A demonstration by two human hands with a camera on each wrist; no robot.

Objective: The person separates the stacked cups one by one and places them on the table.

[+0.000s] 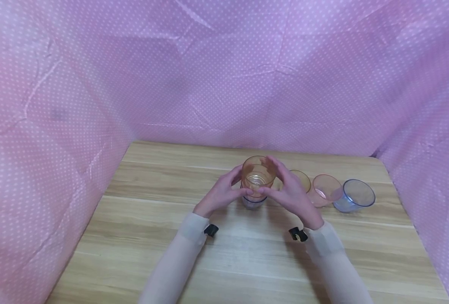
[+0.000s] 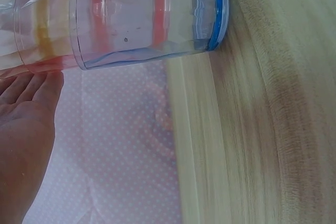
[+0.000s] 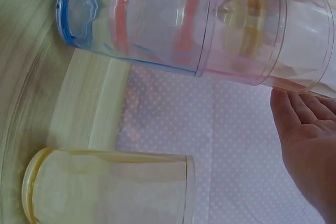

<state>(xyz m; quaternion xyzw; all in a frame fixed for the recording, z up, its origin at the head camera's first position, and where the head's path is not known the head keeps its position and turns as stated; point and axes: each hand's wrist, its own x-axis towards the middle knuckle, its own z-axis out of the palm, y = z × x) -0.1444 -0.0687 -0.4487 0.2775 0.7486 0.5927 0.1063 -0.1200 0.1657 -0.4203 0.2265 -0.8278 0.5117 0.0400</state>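
Observation:
A stack of clear tinted cups stands upright on the wooden table in the middle of the head view. At its top is an orange cup (image 1: pixel 258 169). Fingers and thumb of my left hand (image 1: pixel 222 192) curve round its left side. From the right, my right hand (image 1: pixel 292 192) holds the same cup, the two thumbs nearly meeting in front. Lower in the stack, both wrist views show a pink cup (image 3: pixel 244 72) nested in a blue cup (image 2: pixel 202 19), whose thick base is down at the table.
To the right of the stack stand a yellow cup (image 1: pixel 302 179), a pink cup (image 1: pixel 327 188) and a blue cup (image 1: pixel 355 196), set in a row. The wooden table (image 1: pixel 247 261) is enclosed by a pink dotted cloth (image 1: pixel 209 84) at the back and sides.

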